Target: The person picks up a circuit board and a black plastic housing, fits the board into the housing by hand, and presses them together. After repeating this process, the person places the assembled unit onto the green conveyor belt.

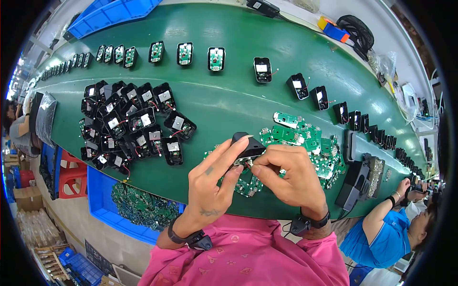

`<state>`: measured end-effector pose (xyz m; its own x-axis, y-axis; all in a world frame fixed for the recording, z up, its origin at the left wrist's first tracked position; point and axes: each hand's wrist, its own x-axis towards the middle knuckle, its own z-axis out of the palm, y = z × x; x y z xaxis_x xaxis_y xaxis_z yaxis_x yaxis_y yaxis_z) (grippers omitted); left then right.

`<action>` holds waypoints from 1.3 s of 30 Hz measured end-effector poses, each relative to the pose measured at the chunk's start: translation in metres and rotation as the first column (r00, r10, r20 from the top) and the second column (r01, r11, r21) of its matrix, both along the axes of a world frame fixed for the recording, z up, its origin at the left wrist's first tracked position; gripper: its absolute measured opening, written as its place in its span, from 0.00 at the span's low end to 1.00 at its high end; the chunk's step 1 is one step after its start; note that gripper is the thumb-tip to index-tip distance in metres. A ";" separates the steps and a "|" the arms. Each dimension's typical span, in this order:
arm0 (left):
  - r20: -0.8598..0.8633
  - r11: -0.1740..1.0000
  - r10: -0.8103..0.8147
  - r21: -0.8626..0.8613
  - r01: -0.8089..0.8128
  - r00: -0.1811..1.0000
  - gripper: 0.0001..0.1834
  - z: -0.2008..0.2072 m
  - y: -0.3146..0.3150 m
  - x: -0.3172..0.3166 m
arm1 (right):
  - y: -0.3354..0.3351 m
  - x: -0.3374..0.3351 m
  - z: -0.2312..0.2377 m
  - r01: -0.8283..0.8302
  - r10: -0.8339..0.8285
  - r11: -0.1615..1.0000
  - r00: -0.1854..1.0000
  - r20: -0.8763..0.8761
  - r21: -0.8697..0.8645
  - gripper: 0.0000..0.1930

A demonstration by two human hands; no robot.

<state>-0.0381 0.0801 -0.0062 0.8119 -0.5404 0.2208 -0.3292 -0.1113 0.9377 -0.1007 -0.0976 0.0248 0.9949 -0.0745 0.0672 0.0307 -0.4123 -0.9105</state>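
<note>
Above the near edge of the bench, my left hand (214, 177) grips a black plastic housing (251, 148), fingers on top and thumb underneath. My right hand (289, 175) is closed in a pinch at the housing's lower right edge. A small pale piece (249, 163) shows between the two hands; what the right fingertips hold is too small to make out. Beneath and beside my hands lies a loose pile of green circuit boards (312, 145). To the left sits a heap of black housings (142, 119) with white parts inside and thin red wires.
A curved row of housings, some with green boards (185, 54), crosses the far bench (229, 24). A blue bin of boards (102, 202) stands below the bench at left; another blue bin (112, 16) is at the back. On the right are a black device (354, 183) and a co-worker in blue (381, 236).
</note>
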 end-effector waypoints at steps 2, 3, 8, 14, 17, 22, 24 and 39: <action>0.037 1.000 0.000 0.009 0.000 0.999 0.26 0.001 0.000 0.000 | 0.000 0.000 -0.002 -0.007 0.007 0.999 1.000 -0.011 -0.031 0.03; 0.076 1.000 -0.002 0.021 0.000 0.997 0.26 0.002 0.000 0.000 | 0.000 0.000 -0.002 -0.013 0.012 0.998 1.000 -0.019 -0.060 0.03; 0.160 0.999 -0.001 0.043 -0.006 0.987 0.25 0.000 0.004 -0.001 | 0.001 0.001 -0.003 -0.029 0.028 0.997 1.000 -0.013 -0.076 0.02; 0.259 0.997 0.016 0.063 -0.033 0.966 0.26 0.000 0.004 -0.002 | 0.006 0.001 0.000 -0.025 0.024 0.992 1.000 -0.009 -0.121 0.03; 0.383 0.996 0.053 0.052 -0.079 0.922 0.28 -0.005 0.000 -0.005 | 0.011 0.000 0.003 0.008 -0.010 0.987 1.000 -0.016 -0.158 0.03; 0.309 0.993 0.064 0.075 -0.092 0.949 0.28 -0.015 0.000 -0.012 | 0.018 -0.004 -0.010 0.086 -0.093 0.973 0.995 -0.023 -0.213 0.05; 0.111 0.993 0.039 0.105 -0.051 0.993 0.23 -0.014 0.000 -0.012 | 0.020 -0.004 -0.012 0.112 -0.122 0.975 0.992 -0.040 -0.192 0.05; -0.310 0.948 -0.318 -0.108 0.299 0.896 0.30 -0.028 -0.004 0.011 | 0.027 -0.027 -0.049 0.504 -0.484 0.704 0.856 -0.180 0.501 0.04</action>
